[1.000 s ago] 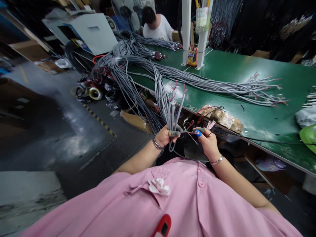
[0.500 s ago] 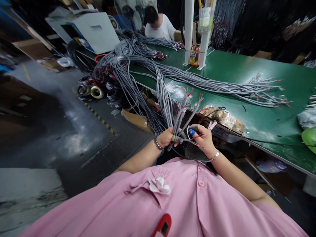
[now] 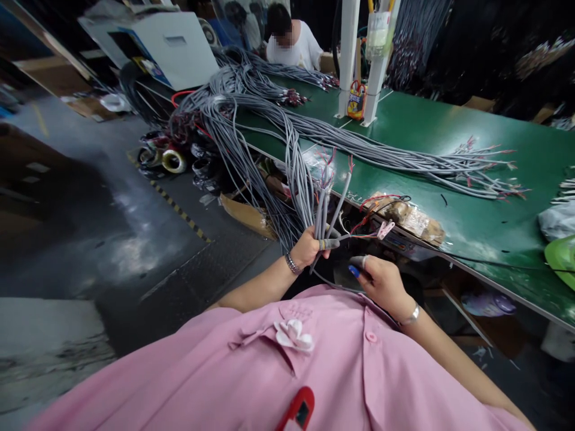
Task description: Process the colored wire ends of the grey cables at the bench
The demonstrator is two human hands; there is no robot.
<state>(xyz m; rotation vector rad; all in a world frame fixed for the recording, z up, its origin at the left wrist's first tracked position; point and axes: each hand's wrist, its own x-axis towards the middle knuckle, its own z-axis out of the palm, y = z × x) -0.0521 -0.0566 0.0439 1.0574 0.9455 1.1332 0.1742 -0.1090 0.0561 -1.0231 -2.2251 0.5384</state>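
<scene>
My left hand (image 3: 309, 248) is closed round a bunch of grey cables (image 3: 321, 209), whose stripped ends with thin red wires point upward. A grey finger cover is on one of its fingers. From this grip one cable sticks out to the right, its thin coloured wires (image 3: 362, 236) fanned apart. Below and to the right of those wires is my right hand (image 3: 381, 280), touching no cable. It wears a blue cover on the thumb and a grey one on the index finger; these two are slightly apart with nothing visible between them.
A green table (image 3: 485, 230) carries a long bundle of grey cables (image 3: 386, 149). At its near edge are a taped brown block (image 3: 411, 218) and a pink clip (image 3: 385, 230). A grey-white machine (image 3: 179, 51) stands at the back left. Another person (image 3: 294, 45) sits across the table.
My right hand has come away from the coloured wires, moving down and to the right. My left hand still grips the cables, which stand a little more upright.
</scene>
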